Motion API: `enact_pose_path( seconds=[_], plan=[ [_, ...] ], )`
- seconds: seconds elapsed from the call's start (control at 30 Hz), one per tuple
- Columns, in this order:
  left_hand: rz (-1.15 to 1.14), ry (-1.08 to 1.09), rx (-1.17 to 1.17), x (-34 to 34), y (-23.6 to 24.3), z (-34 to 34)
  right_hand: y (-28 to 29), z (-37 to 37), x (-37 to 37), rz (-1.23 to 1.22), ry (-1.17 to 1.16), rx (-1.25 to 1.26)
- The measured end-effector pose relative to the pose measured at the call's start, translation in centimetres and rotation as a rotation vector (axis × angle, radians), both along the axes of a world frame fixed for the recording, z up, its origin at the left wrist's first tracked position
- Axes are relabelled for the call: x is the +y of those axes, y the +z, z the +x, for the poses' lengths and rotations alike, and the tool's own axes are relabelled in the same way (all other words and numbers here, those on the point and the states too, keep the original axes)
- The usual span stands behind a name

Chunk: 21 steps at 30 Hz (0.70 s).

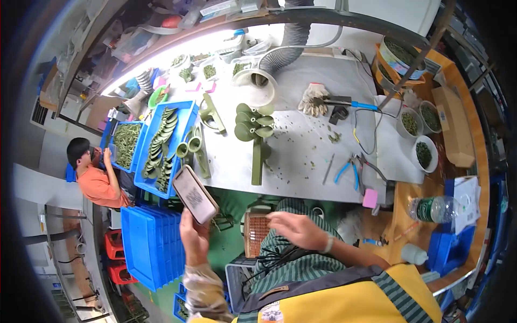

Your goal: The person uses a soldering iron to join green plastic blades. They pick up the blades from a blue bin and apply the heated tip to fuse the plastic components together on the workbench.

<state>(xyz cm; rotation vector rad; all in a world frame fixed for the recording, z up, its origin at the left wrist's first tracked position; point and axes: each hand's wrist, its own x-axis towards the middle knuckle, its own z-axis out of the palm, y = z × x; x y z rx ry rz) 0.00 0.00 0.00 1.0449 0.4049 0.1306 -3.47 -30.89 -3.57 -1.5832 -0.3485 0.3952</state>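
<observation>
Overall, the white worktable (229, 161) is spreading across the middle, its near edge running just ahead of the person's lap. A wooden bench (398, 212) is closing in the worktable's right side. Left of the worktable, a co-worker in orange (102, 185) is sitting, and a stack of blue crates (148, 245) is standing off its near left corner, with a strip of green floor (226, 239) showing between the stack and the striped clothing (285, 255). A blue tray (187, 121) of curved green pieces is lining the worktable's left side, narrowing the sideways room there. Toward the worktable's middle a lobed green part (257, 132) is sitting, and blue-handled pliers (355, 173) are lying by its near right edge; between them the wider room is opening, sprinkled with green crumbs. Short of the worktable's near edge, the right hand (299, 229) is hovering above the lap, fingers loosely open and pointing leftward. The left hand (194, 242) is standing nearly upright off the worktable's near left corner, closing around the lower end of a phone (196, 195), which is leaning leftward across that corner in view, its lit screen facing up.
</observation>
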Motion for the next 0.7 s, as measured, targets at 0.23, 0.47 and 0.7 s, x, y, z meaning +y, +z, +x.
enact_pose_path(
  seconds=[0.23, 0.47, 0.7],
  plan=[
    [0.132, -0.069, -0.034, 8.5, -4.9, 15.9, -10.8, 0.6, -6.8, -0.05, -0.253, 0.305],
    [0.036, -0.296, -0.007, 12.0, -14.8, 38.4, -21.1, 4.0, -2.7, 0.027, -0.476, 0.501],
    [-0.125, -0.316, -0.007, 9.4, -24.0, 60.7, -21.4, 4.4, 3.1, -0.189, -0.802, 0.432]
  ],
)
